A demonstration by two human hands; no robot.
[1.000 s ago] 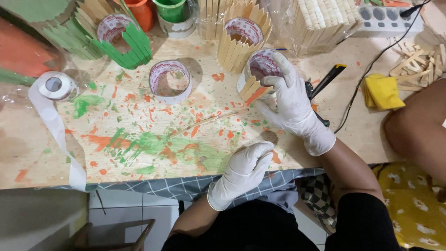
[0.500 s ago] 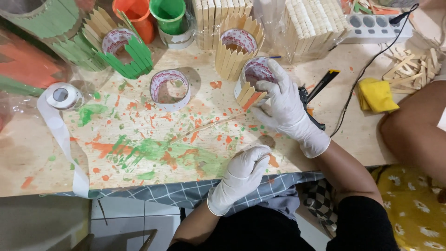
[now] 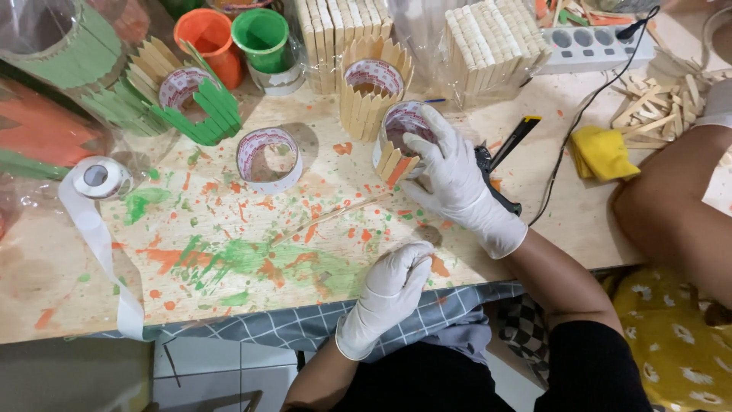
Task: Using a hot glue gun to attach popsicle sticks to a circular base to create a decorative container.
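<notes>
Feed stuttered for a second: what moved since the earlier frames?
Little changed. The right hand keeps its grip on the tape roll with sticks, in about the same spot. The left hand stays resting on the table edge. The bare tape roll has not moved.

A paint-splattered wooden table [image 3: 229, 252] stands over a pale tiled floor [image 3: 221, 374].

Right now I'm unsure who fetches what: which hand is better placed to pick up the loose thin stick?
Probably the left hand: it rests free on the table edge near the thin stick, while the right hand grips the half-clad tape roll.
</notes>
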